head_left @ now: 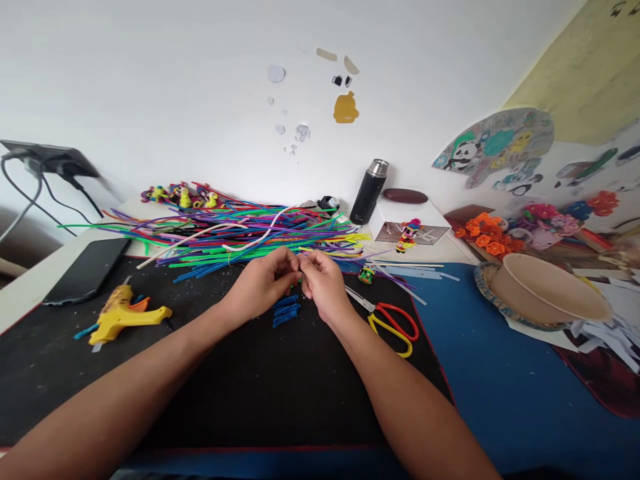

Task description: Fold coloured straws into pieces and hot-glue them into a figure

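My left hand (pixel 267 279) and my right hand (pixel 323 280) meet over a black mat (pixel 240 380), fingertips pinched together on a small green pipe cleaner piece (pixel 299 281), mostly hidden by the fingers. Just below the hands lie three short blue pipe cleaner pieces (pixel 286 311). A big heap of coloured pipe cleaners (pixel 250 233) spreads across the table right behind the hands.
A yellow glue gun (pixel 125 313) lies left on the mat, a phone (pixel 87 270) beyond it. Red-and-yellow scissors (pixel 393 321) lie right of my right hand. A black flask (pixel 369 190), a white box (pixel 410 223) and a paper bowl (pixel 550 293) stand at the right.
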{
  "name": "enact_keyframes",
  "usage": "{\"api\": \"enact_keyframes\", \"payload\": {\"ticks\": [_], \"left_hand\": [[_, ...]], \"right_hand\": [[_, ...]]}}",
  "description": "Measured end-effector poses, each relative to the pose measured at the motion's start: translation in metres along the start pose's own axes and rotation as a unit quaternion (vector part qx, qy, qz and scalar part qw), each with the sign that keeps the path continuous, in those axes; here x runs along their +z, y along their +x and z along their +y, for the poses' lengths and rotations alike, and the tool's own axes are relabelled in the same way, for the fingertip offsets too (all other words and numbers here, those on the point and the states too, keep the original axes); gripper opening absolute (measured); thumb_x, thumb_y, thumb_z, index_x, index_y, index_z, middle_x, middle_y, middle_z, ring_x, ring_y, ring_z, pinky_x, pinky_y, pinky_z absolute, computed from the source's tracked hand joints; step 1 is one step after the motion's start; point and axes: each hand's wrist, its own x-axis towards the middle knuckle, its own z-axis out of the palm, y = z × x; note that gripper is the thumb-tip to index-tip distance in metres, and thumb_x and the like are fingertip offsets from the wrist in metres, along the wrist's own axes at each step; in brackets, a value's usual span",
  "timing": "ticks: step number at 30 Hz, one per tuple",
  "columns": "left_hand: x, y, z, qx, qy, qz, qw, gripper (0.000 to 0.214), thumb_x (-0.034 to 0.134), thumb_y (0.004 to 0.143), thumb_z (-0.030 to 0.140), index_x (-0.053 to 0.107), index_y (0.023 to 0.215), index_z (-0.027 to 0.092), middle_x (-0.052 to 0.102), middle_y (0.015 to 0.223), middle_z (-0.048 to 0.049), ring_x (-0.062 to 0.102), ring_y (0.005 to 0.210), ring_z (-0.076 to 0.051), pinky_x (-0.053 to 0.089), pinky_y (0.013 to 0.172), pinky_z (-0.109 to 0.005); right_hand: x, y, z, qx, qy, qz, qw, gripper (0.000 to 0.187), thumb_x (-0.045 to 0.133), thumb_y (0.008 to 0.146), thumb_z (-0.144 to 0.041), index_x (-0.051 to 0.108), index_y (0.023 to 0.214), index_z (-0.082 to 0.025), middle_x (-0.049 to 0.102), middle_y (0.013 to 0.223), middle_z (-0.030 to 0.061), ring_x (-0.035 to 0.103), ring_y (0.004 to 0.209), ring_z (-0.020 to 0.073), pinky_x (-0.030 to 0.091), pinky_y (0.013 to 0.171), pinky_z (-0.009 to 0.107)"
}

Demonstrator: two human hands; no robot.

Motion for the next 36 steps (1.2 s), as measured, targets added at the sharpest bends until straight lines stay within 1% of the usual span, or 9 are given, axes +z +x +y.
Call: {"api": "enact_keyframes", "payload": {"ticks": [4, 10, 15, 20, 24, 27, 31, 33, 36], "left_hand": [[0.000, 0.003, -0.003, -0.058, -0.036, -0.018, 0.998, 0.027, 0.073, 0.089, 0.041, 0.057, 0.100, 0.023, 0.073, 0.073, 0.0002, 0.068, 0.060, -0.020, 0.054, 0.060, -0.031], [-0.001, 0.002, 0.006, -0.070, 0.026, -0.017, 0.997, 0.027, 0.072, 0.087, 0.045, 0.070, 0.077, 0.020, 0.073, 0.070, -0.0031, 0.067, 0.056, -0.019, 0.051, 0.054, -0.028], [-0.006, 0.006, 0.005, -0.124, -0.123, -0.066, 0.982, 0.040, 0.080, 0.081, 0.054, 0.073, 0.070, 0.017, 0.070, 0.064, -0.0050, 0.062, 0.049, -0.015, 0.047, 0.046, -0.025], [-0.012, 0.007, 0.005, -0.190, -0.231, -0.083, 0.951, 0.042, 0.086, 0.075, 0.055, 0.069, 0.064, 0.017, 0.064, 0.054, -0.0024, 0.053, 0.040, -0.012, 0.036, 0.037, -0.022], [-0.010, 0.002, 0.012, -0.153, -0.122, -0.085, 0.977, 0.042, 0.076, 0.083, 0.055, 0.068, 0.064, 0.019, 0.059, 0.050, 0.0001, 0.050, 0.040, -0.013, 0.036, 0.042, -0.025], [-0.004, -0.003, 0.013, -0.059, 0.042, -0.021, 0.997, 0.037, 0.068, 0.090, 0.046, 0.066, 0.063, 0.021, 0.053, 0.049, 0.0014, 0.045, 0.044, -0.014, 0.031, 0.049, -0.026], [0.003, -0.006, 0.009, 0.056, 0.190, 0.069, 0.978, 0.029, 0.071, 0.085, 0.034, 0.062, 0.059, 0.022, 0.056, 0.056, -0.0025, 0.042, 0.052, -0.016, 0.021, 0.054, -0.029], [0.003, -0.005, 0.009, 0.037, 0.189, 0.053, 0.980, 0.029, 0.069, 0.086, 0.036, 0.065, 0.061, 0.022, 0.057, 0.056, -0.0027, 0.042, 0.052, -0.016, 0.021, 0.054, -0.029], [-0.001, -0.002, 0.012, -0.057, 0.056, -0.006, 0.997, 0.036, 0.066, 0.089, 0.047, 0.068, 0.064, 0.021, 0.052, 0.051, 0.0001, 0.041, 0.048, -0.015, 0.026, 0.052, -0.028]], "right_hand": [[0.000, 0.001, 0.002, 0.004, 0.022, 0.022, 1.000, 0.042, 0.080, 0.082, -0.054, 0.053, 0.075, -0.022, 0.049, 0.053, -0.0101, 0.037, 0.035, 0.0052, 0.022, 0.035, 0.021], [-0.001, 0.000, -0.003, 0.000, 0.013, 0.042, 0.999, 0.044, 0.083, 0.080, -0.056, 0.054, 0.075, -0.022, 0.048, 0.054, -0.0103, 0.038, 0.036, 0.0052, 0.025, 0.036, 0.022], [-0.001, -0.002, -0.006, 0.024, 0.026, 0.000, 0.999, 0.047, 0.081, 0.082, -0.060, 0.053, 0.076, -0.023, 0.044, 0.047, -0.0117, 0.040, 0.035, 0.0073, 0.028, 0.037, 0.021], [0.000, -0.004, -0.007, 0.034, 0.035, -0.027, 0.998, 0.048, 0.081, 0.082, -0.063, 0.057, 0.077, -0.021, 0.052, 0.051, -0.0087, 0.042, 0.037, 0.0075, 0.030, 0.038, 0.021], [0.001, -0.004, -0.006, 0.017, 0.027, -0.019, 0.999, 0.049, 0.081, 0.081, -0.064, 0.056, 0.076, -0.022, 0.047, 0.047, -0.0107, 0.036, 0.033, 0.0065, 0.026, 0.036, 0.021], [0.001, -0.002, -0.003, -0.003, 0.013, -0.005, 1.000, 0.051, 0.080, 0.082, -0.062, 0.050, 0.071, -0.023, 0.041, 0.044, -0.0123, 0.035, 0.032, 0.0057, 0.021, 0.036, 0.021], [0.001, 0.000, 0.002, -0.004, -0.003, 0.015, 1.000, 0.052, 0.080, 0.081, -0.061, 0.046, 0.069, -0.024, 0.039, 0.043, -0.0126, 0.033, 0.031, 0.0061, 0.021, 0.035, 0.021], [0.001, 0.001, 0.003, 0.004, 0.000, 0.017, 1.000, 0.052, 0.081, 0.080, -0.061, 0.047, 0.069, -0.024, 0.040, 0.043, -0.0122, 0.033, 0.031, 0.0064, 0.022, 0.035, 0.021], [-0.001, 0.000, 0.000, 0.018, 0.029, -0.006, 0.999, 0.048, 0.082, 0.080, -0.062, 0.055, 0.074, -0.022, 0.042, 0.044, -0.0119, 0.037, 0.033, 0.0071, 0.026, 0.036, 0.021]]}}
